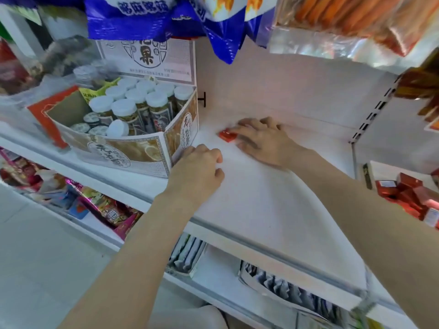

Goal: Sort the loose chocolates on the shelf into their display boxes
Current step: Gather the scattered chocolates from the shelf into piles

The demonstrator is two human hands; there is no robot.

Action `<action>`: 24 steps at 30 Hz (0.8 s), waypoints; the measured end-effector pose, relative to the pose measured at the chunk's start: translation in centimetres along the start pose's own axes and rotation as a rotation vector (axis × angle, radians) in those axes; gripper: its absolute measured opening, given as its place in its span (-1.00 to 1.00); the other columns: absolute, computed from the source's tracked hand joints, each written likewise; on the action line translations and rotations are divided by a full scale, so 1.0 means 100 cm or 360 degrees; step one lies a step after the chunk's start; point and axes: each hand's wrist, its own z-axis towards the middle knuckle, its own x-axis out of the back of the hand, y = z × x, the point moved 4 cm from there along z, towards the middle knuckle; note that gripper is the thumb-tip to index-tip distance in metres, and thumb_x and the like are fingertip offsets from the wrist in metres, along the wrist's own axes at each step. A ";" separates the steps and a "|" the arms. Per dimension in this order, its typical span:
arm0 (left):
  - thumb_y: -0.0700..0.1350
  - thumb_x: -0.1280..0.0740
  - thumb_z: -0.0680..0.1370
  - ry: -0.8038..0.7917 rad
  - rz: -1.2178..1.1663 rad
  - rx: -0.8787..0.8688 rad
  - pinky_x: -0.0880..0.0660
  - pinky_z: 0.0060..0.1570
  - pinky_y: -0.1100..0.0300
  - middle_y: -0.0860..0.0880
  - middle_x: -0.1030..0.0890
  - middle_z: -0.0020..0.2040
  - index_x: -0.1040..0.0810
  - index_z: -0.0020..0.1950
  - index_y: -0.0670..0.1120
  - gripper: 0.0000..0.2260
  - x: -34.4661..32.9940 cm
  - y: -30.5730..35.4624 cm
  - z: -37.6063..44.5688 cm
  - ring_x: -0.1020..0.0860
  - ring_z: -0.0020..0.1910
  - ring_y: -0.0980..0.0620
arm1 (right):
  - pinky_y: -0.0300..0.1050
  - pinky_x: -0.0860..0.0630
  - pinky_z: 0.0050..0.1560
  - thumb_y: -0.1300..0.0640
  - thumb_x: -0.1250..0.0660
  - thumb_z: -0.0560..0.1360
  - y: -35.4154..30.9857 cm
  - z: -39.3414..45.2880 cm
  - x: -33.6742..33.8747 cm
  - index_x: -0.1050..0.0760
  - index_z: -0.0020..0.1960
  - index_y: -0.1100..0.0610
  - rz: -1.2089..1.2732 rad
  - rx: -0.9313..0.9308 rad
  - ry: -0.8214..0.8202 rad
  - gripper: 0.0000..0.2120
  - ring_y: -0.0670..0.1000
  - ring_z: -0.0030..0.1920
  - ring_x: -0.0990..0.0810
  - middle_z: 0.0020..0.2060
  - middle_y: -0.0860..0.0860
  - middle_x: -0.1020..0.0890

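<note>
One small red wrapped chocolate (227,135) lies on the white shelf (273,210), near its back. My right hand (262,140) lies over its right end, fingers curled round it. My left hand (199,167) rests on the shelf in front, fingers curled, against the corner of the jar display box (142,150); nothing shows in it. At the far right a pile of red chocolate boxes (411,198) lies in the neighbouring bay.
The display box at left holds several white-capped jars (140,103). Blue snack bags (166,17) and orange packs (344,13) hang overhead. A slotted upright (375,115) divides the bays. Lower shelves hold packets (187,255).
</note>
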 end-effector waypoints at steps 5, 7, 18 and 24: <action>0.03 -0.28 0.49 -0.0137 0.0020 0.0083 -0.28 0.24 0.03 -0.14 -0.42 0.27 -0.30 0.34 -0.07 -0.54 -0.001 0.014 -0.003 -0.32 0.27 -0.18 | -0.06 -0.15 0.11 0.01 -0.11 0.57 -0.001 -0.093 0.005 -0.22 0.37 -0.17 0.0147 0.0044 0.0118 -0.62 0.09 0.29 -0.23 0.41 -0.14 -0.23; 0.08 -0.32 0.46 -0.0215 -0.0039 0.0064 -0.29 0.23 0.03 -0.13 -0.39 0.30 -0.25 0.38 -0.07 -0.44 -0.001 0.023 -0.007 -0.30 0.29 -0.17 | -0.05 -0.21 0.23 0.07 -0.21 0.53 -0.004 -0.122 0.007 -0.23 0.38 -0.05 0.0374 -0.0018 0.0227 -0.57 0.09 0.33 -0.26 0.41 -0.04 -0.24; 0.04 -0.36 0.44 -0.0262 -0.0142 -0.0256 -0.35 -0.02 0.14 -0.11 -0.46 0.11 -0.41 0.18 -0.07 -0.63 -0.014 0.075 -0.018 -0.41 0.09 -0.09 | -0.17 -0.30 -0.19 0.19 -0.26 0.44 0.003 -0.185 0.034 -0.34 0.13 0.16 0.0718 -0.0562 0.0492 -0.72 0.09 -0.16 -0.45 -0.05 0.08 -0.51; -0.10 -0.36 0.44 -0.0380 -0.0221 -0.0265 -0.42 0.12 0.10 -0.10 -0.46 0.11 -0.44 0.16 -0.07 -0.69 -0.012 0.073 -0.021 -0.47 0.10 -0.08 | -0.13 -0.33 -0.42 0.05 -0.18 0.50 0.013 -0.172 0.046 -0.44 0.05 0.13 0.0306 -0.0799 0.0593 -0.80 0.16 -0.37 -0.49 -0.38 0.12 -0.56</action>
